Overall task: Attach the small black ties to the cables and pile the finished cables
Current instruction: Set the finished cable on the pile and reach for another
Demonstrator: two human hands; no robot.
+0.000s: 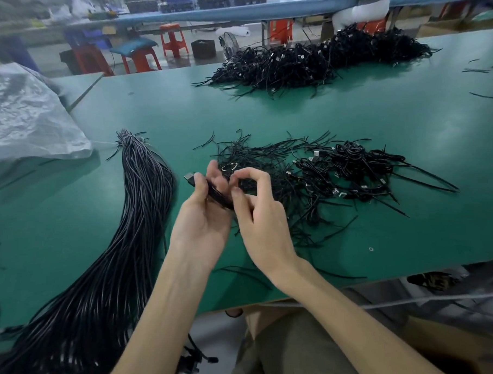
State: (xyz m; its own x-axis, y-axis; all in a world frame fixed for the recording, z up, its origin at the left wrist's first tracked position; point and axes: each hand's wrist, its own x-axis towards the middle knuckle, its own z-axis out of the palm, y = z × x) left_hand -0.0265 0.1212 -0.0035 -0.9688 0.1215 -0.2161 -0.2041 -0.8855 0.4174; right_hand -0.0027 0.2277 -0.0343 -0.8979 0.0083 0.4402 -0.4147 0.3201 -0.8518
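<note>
My left hand (203,217) grips a folded black cable (218,194), whose USB plug (189,178) sticks out past the thumb. My right hand (259,211) is curled against the same cable, thumb and forefinger pinching at it; any tie between them is hidden. Loose black ties (255,155) lie scattered just beyond my hands. To their right sits a small pile of coiled, tied cables (352,171). A long bundle of straight untied cables (123,243) runs from the table's left side down over its front edge.
The green table (378,119) carries a large heap of finished cables (319,62) at the far edge. A grey plastic sack (22,114) lies at the left. Red stools and another person at a bench are beyond the table.
</note>
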